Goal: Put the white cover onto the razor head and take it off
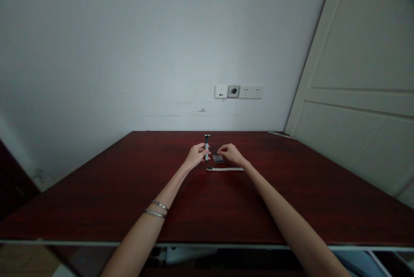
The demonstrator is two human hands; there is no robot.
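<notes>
Upright in my left hand is a razor with a pale handle, a dark neck and a T-shaped head at the top. My fingers wrap round its handle. To its right lies a small clear case with dark and reddish parts inside. The fingers of my right hand are pinched together at the far edge of this case. What they hold, if anything, is too small to make out. Nearer to me, a long white strip with a dark left end lies crosswise, its right end partly behind my right wrist.
The dark red table reaches back to a white wall with a row of sockets. A pale panelled door stands on the right. Several things lie under the table's front edge, among them a white object.
</notes>
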